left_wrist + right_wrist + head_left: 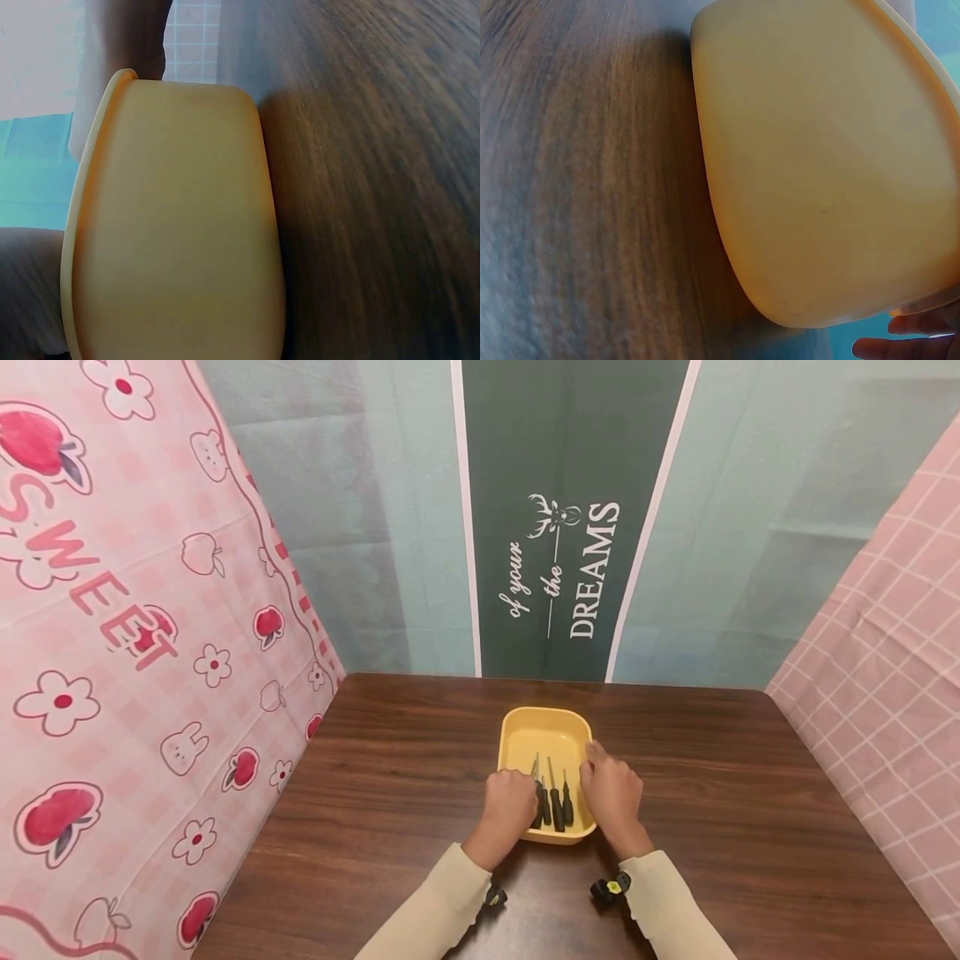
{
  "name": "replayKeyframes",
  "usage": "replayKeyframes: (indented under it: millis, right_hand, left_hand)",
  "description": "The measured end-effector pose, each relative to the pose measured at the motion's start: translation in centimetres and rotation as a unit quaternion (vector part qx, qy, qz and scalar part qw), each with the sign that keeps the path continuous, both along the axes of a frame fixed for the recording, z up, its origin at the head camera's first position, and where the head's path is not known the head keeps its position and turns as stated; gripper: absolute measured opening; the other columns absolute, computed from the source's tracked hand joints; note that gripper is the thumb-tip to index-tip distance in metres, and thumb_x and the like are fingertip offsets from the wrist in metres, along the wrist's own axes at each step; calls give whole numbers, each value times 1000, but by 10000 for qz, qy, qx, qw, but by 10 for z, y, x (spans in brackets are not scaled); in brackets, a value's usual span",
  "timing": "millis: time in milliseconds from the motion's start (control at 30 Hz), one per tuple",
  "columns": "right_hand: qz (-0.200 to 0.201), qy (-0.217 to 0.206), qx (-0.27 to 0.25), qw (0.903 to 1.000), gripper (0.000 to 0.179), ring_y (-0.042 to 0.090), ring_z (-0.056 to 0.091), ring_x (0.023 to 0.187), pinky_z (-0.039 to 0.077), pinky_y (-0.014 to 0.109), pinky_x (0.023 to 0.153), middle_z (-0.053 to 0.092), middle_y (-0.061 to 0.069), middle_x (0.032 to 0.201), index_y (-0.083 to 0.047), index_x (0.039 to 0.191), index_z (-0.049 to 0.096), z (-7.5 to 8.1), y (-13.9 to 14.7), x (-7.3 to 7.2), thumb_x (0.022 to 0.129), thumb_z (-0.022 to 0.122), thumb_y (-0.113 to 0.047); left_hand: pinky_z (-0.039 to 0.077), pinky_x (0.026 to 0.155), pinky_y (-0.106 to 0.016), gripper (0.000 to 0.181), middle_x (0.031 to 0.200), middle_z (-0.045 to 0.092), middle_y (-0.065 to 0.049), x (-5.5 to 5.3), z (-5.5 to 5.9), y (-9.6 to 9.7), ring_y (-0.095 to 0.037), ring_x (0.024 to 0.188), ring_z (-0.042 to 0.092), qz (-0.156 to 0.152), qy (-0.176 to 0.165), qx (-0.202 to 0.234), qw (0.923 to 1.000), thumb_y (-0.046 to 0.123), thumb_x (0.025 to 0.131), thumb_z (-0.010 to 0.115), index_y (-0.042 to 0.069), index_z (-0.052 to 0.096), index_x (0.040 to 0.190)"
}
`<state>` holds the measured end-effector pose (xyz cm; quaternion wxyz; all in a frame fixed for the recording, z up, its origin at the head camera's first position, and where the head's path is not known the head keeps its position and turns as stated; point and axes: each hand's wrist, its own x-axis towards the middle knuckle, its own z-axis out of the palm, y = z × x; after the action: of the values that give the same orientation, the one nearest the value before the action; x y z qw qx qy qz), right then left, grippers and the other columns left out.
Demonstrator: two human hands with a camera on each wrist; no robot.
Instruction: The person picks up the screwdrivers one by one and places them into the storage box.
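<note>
A yellow plastic tray (pixel 546 723) stands on the brown table, its outer wall (pixel 172 210) filling much of the left wrist view. Several black-handled screwdrivers (pixel 557 810) lie inside, their shafts pointing away from me. My left hand (pixel 512 804) grips the tray's left rim, fingers curled over the edge close to the leftmost screwdriver, partly covering it. On the opposite side, my right hand (pixel 612 792) holds the right rim, its thumb along the edge. A few of its fingers (pixel 907 348) show beside the tray's wall in the right wrist view.
The dark wood-grain table (pixel 405 752) extends around the tray. A green and teal cloth (pixel 547 460) hangs behind its far edge. Pink printed cloth (pixel 135 693) hangs at the left, pink checked cloth (pixel 892 693) at the right. Both wrists wear black camera straps (pixel 611 888).
</note>
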<state>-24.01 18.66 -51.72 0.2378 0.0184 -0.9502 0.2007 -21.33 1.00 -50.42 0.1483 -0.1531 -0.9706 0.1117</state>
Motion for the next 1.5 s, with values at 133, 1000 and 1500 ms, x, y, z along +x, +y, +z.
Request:
replayKeyframes:
  millis: [133, 1000, 1500]
  right_hand:
    - [11, 20, -3, 10000, 37, 27, 48, 49, 44, 50, 47, 74, 20, 108, -4, 127, 71, 0, 0, 0, 92, 60, -11]
    - [1, -56, 7, 10000, 37, 24, 44, 48, 42, 47, 46, 74, 21, 103, -4, 128, 70, 1, 0, 2, 93, 60, -10]
    - [15, -9, 5, 10000, 37, 23, 40, 47, 40, 44, 44, 73, 21, 90, -4, 128, 70, 0, 1, 1, 93, 60, -11]
  left_hand:
    - [41, 42, -27, 40, 53, 51, 5, 0, -1, 0, -10, 49, 52, 6, 39, 13, 10000, 43, 86, 73, 23, 57, 55]
    - [45, 45, -25, 37, 59, 52, 7, 3, -1, 0, -9, 53, 55, 90, 313, 107, 9994, 47, 78, 81, 19, 58, 68]
    - [45, 45, -26, 36, 57, 54, 5, 2, -2, -1, -11, 52, 57, 93, 644, 220, 9976, 43, 80, 79, 19, 54, 67]
